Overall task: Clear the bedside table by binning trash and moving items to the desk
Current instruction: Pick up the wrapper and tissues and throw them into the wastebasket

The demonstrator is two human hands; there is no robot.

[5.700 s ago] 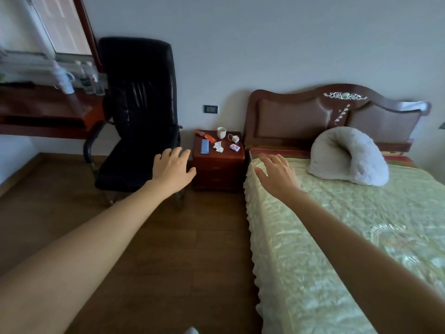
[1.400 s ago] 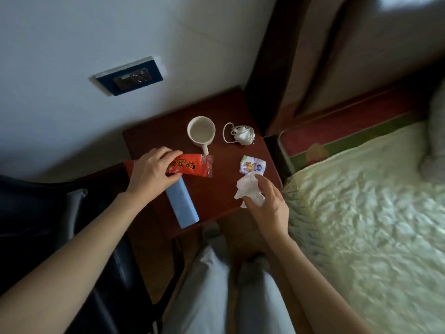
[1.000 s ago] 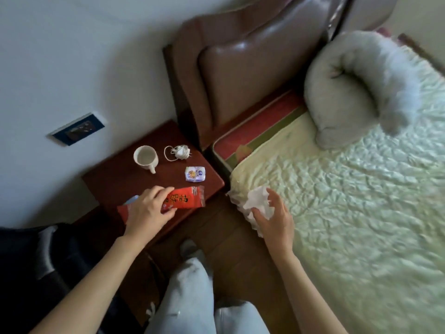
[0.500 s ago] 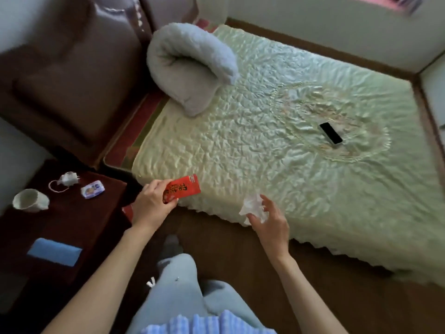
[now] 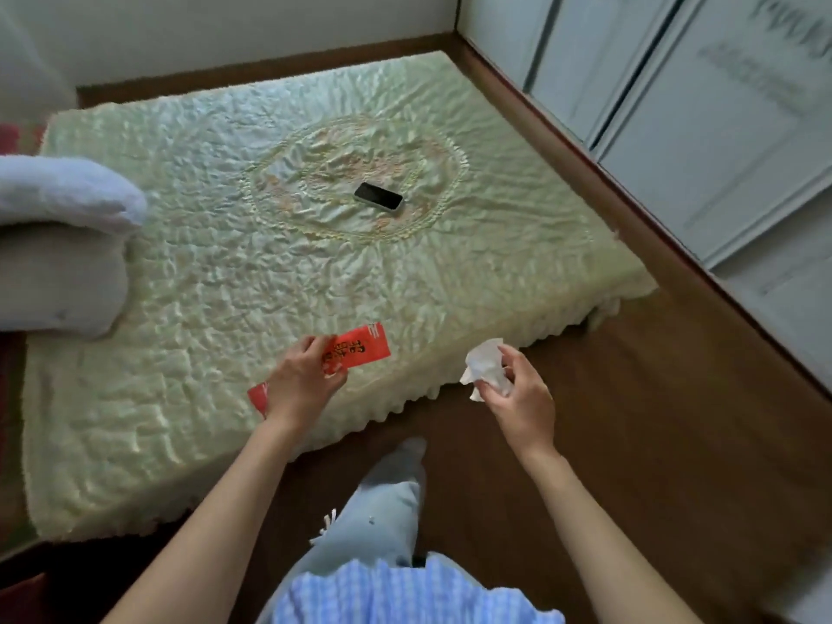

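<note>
Red wrapper [image 5: 355, 349] in left hand [image 5: 302, 380], tissue [image 5: 485, 369] in right hand [image 5: 517, 400].

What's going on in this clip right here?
A person stands beside the bed with trash in both hands. The left hand grips a red wrapper over the edge of the bedspread, and the right hand pinches a crumpled white tissue above the wooden floor. A phone lies on the bed. No bin, desk or bedside table is in view, so nothing is binned yet.
</note>
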